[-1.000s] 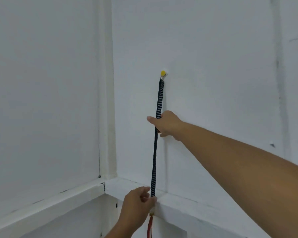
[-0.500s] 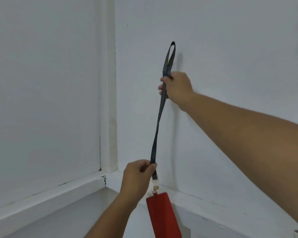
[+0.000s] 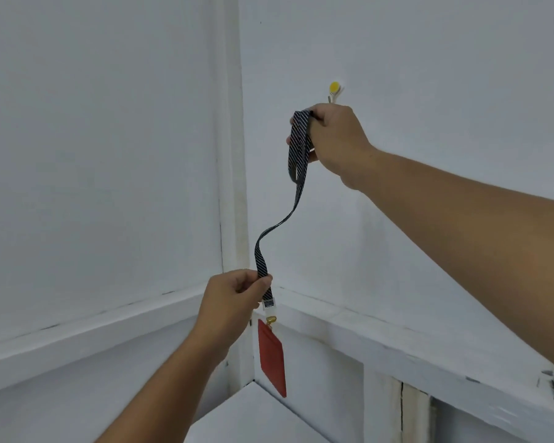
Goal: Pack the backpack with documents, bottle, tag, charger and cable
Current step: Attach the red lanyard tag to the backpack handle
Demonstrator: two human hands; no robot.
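The tag is a red card holder (image 3: 272,359) hanging from a dark striped lanyard (image 3: 296,187) by a gold clip. My right hand (image 3: 336,142) grips the lanyard's top loop, just below and left of a yellow wall hook (image 3: 334,90); the loop is off the hook and folds over my fingers. My left hand (image 3: 234,302) pinches the strap low down, just above the clip, and the strap sags in a slack curve between the two hands. The backpack and the other items are out of view.
I face a corner of white walls (image 3: 109,139). A white ledge (image 3: 397,340) runs along both walls at waist height, with a white flat surface (image 3: 256,417) below it in the corner.
The lanyard hung taut from the hook a second ago. My right hand slid up, lifted the loop off the hook and came down; the strap is now slack and the hook bare.
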